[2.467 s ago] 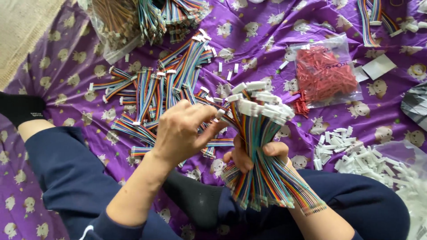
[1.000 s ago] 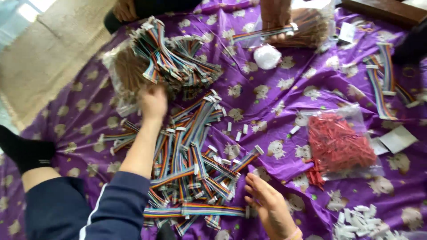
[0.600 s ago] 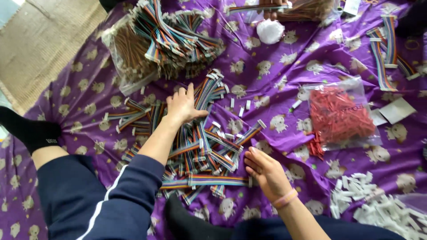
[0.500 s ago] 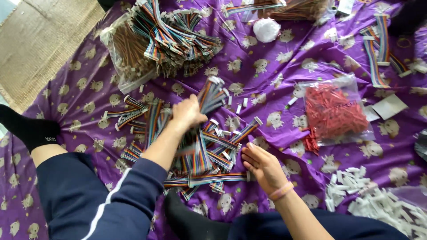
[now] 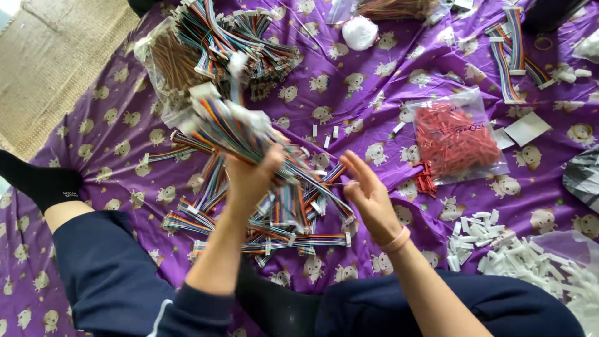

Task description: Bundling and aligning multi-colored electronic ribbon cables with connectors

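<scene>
My left hand [image 5: 249, 178] is up off the purple sheet [image 5: 349, 100], fingers closed round a bunch of rainbow ribbon cables [image 5: 234, 128]. The bunch fans out above and to the left of my fist, its white plugs blurred, so I cannot tell how many cables I hold. Half a second ago that same hand lay flat on the loose cable pile [image 5: 268, 221], pressing down into it; now it has lifted clear with a handful, and the pile beneath looks thinner in the middle.

My right hand [image 5: 368, 193] is open, fingers spread and slightly curved, holding nothing. It sits just to the right of the loose cable pile, palm turned toward the raised bunch. Earlier it rested lower, at the pile's right edge; it has come up and opened wider. A pink band circles its wrist.

Beyond the pile, at the far side of the sheet, lies the big stack of bundled cables [image 5: 212, 43] in clear wrap, unmoved. To the right of the pile sits the clear bag of red pieces [image 5: 455, 137], and nearer me, further right, the heap of small white plugs [image 5: 511, 253]. My dark trouser legs frame the pile on both sides, and my sock [image 5: 37, 181] lies well to its left.
</scene>
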